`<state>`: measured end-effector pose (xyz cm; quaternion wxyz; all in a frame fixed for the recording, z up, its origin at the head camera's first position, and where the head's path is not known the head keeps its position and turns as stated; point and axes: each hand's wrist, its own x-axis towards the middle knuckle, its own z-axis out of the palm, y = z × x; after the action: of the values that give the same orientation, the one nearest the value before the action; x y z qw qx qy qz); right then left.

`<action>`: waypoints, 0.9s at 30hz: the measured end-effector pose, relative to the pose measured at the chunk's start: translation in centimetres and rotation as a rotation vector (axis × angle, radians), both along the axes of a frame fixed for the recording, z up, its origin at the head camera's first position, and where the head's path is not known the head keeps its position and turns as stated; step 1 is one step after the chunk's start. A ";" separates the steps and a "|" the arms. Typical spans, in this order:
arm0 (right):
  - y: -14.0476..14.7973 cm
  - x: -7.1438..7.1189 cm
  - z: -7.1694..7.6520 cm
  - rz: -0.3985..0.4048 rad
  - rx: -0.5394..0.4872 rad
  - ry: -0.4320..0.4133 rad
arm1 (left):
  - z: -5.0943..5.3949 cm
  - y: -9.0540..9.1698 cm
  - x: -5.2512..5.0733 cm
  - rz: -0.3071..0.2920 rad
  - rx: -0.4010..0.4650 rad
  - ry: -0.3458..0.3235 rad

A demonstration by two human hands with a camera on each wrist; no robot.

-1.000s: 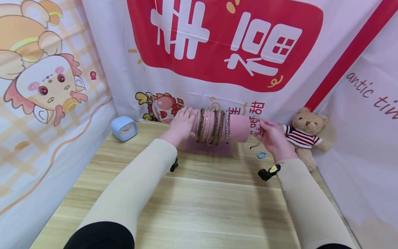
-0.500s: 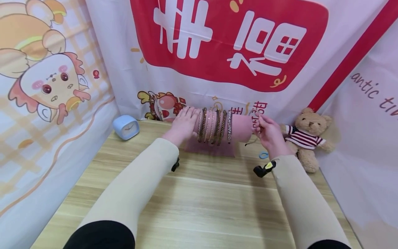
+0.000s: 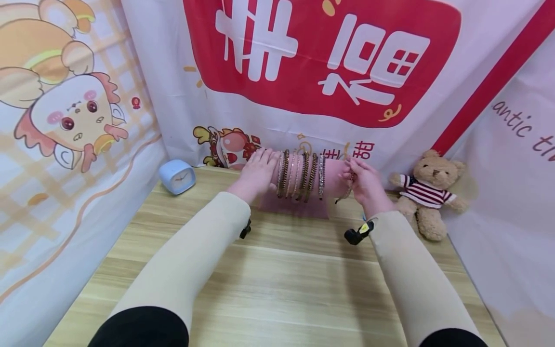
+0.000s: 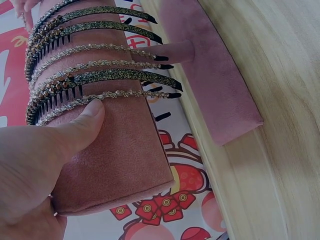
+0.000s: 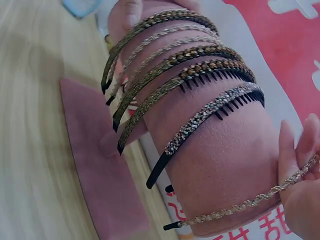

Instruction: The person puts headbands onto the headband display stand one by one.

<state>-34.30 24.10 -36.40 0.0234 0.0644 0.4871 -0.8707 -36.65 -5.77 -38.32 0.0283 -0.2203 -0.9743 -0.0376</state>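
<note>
In the head view a pink velvet headband stand (image 3: 333,176) stands at the back of the table, its roll lying sideways over a flat base (image 5: 107,185). Several beaded headbands (image 4: 100,75) arch over the roll, some with comb teeth. My left hand (image 3: 259,172) grips the roll's left end. In the left wrist view its thumb (image 4: 82,125) lies on the velvet and touches the nearest headband. My right hand (image 3: 363,182) pinches a thin beaded headband (image 5: 240,206), which spans the roll's right end. A gap separates it from the silvery headband (image 5: 205,115).
A light blue clock (image 3: 177,177) sits at the back left. On the right a teddy bear (image 3: 433,193) in a striped top leans near the printed cloth wall (image 3: 516,159). The wooden table (image 3: 277,289) stretches toward the person.
My right hand has moved left, bringing its headband from beside the stand onto the roll's right end. The left hand keeps its hold. The blue ring is now mostly hidden behind the right wrist.
</note>
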 end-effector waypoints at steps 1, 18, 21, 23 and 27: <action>-0.1 0.0 0.1 -0.003 0.031 -0.002 | 0.0 0.0 0.0 0.000 0.002 0.001; -1.2 1.6 2.3 -0.012 0.715 0.026 | 0.2 0.0 0.1 0.011 0.000 0.010; -0.6 1.6 2.4 -0.017 0.774 0.035 | 0.1 0.0 0.0 0.007 -0.010 0.015; -0.1 1.5 2.4 0.005 0.856 0.042 | 0.1 0.1 0.0 0.006 -0.012 0.016; 1.1 1.2 2.1 0.116 1.094 0.097 | 0.0 0.2 -0.2 0.010 -0.026 0.016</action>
<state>-33.13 25.19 -34.27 0.0122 0.0002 0.8716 -0.4900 -36.88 -5.61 -38.37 0.0332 -0.2159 -0.9756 -0.0230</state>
